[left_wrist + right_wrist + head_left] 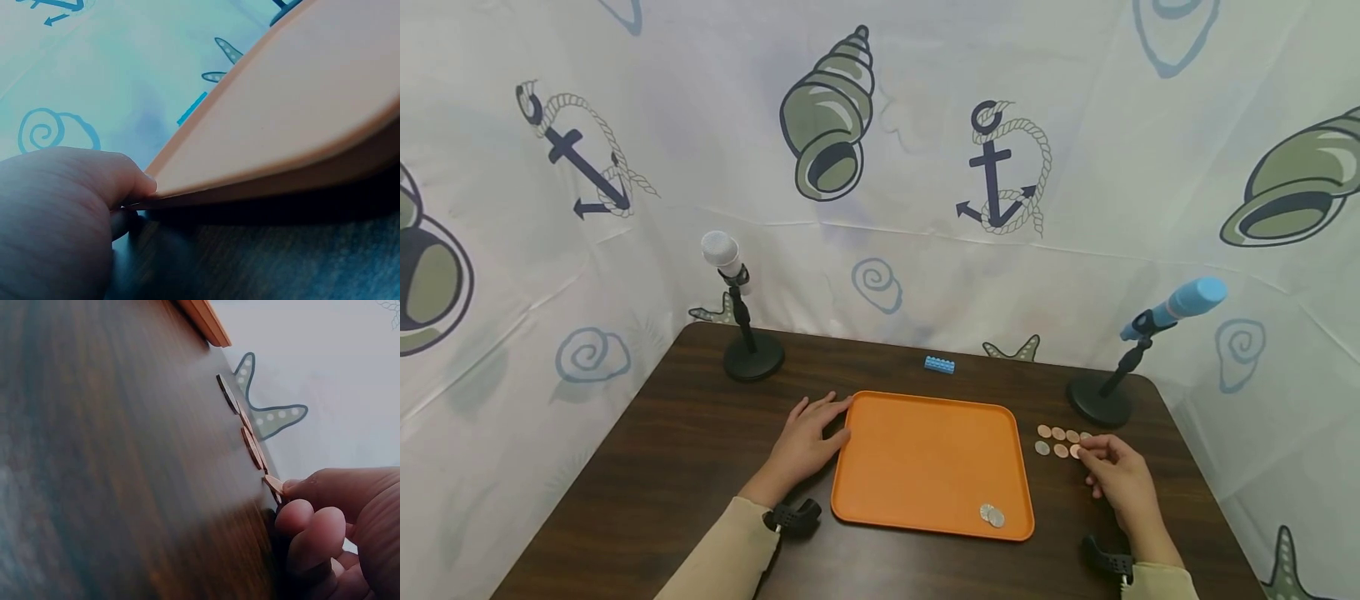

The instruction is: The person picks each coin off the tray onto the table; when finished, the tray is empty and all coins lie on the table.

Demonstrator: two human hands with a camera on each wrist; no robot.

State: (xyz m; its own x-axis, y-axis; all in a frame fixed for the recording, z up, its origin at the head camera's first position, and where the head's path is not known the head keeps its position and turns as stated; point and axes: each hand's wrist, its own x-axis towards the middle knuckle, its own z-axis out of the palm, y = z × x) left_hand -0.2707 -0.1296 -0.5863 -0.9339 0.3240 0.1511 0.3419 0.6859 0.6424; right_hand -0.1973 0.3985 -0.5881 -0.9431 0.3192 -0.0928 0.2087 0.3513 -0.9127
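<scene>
My right hand (1118,475) pinches a copper-coloured coin (273,483) between thumb and fingers, low over the table at the right end of the nearer coin row. Beside it several more coins (1058,433) lie in two short rows, mostly copper with a silver one (1042,448) at the near left. My left hand (805,442) rests at the left edge of an orange tray (925,458), fingers spread. In the left wrist view its thumb (134,178) touches the tray rim. Two silver coins (996,517) overlap in the tray's near right corner.
On the dark wood table (647,467), a white microphone (721,252) on a black stand is at the back left. A blue microphone (1187,302) on its stand is at the back right. Behind the tray lies a blue toy brick (939,364). A printed cloth (925,275) hangs behind.
</scene>
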